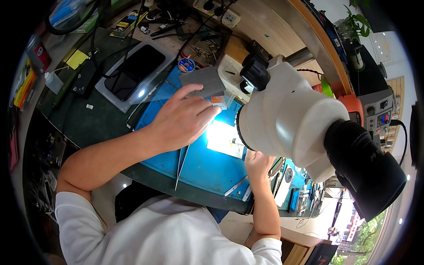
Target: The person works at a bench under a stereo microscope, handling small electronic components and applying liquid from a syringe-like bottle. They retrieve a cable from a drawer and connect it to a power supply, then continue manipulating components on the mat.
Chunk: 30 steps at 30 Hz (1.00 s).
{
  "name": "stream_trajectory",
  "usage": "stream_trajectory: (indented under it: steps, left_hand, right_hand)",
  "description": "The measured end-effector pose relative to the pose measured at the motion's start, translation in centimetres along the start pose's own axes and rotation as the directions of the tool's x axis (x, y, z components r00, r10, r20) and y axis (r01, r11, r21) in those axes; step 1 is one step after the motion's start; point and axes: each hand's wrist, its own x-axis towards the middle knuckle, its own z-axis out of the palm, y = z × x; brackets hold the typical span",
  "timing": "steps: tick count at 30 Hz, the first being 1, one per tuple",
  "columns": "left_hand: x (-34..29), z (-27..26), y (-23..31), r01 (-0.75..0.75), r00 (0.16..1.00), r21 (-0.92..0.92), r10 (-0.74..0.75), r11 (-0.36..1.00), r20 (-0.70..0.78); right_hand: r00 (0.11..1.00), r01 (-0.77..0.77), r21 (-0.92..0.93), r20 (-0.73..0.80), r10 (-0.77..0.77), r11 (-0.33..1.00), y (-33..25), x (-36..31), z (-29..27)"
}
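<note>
The left hand [183, 121] lies palm down on the blue rubber work mat [203, 165] covering the desk [88, 119], fingers loosely curled; whether they pinch anything I cannot tell. Just beyond its fingertips sits a flat grey rectangular plate [203, 81]. The right hand [258, 164] rests under the big white stereo microscope [287, 119], its grip hidden. Between both hands glows a brightly lit small white board [225, 139]. Slim steel tweezers [180, 168] lie beneath the left wrist. This looks like positioning under the lens; fine steadying seems needed next.
</note>
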Motion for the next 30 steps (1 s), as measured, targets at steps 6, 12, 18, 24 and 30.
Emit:
stream_trajectory:
  steps: [6,12,18,24,30]
  left_hand:
    - [0.0,-0.2,0.0,0.007,1.000,-0.012,-0.007,1.000,-0.006]
    - [0.0,-0.2,0.0,0.001,1.000,-0.018,-0.002,1.000,-0.022]
    - [0.2,-0.2,0.2,-0.006,0.999,-0.030,0.005,1.000,-0.039]
    - [0.1,0.0,0.0,-0.028,0.999,-0.024,0.027,0.999,-0.041]
    - [0.1,-0.2,0.1,0.008,1.000,-0.007,-0.008,1.000,-0.006]
  right_hand:
    - [0.999,-0.026,0.018,-0.040,0.027,0.999,-0.1,-0.1,0.7]
    - [0.998,-0.064,0.046,0.024,0.063,0.997,-0.3,-0.2,0.5]
    - [0.997,-0.058,0.033,0.055,0.056,0.998,-0.4,-0.2,0.1]
    - [0.993,-0.115,0.024,0.007,0.115,0.993,0.8,-1.0,1.4]
    - [0.995,-0.096,-0.028,0.023,0.097,0.995,2.0,-1.3,1.2]
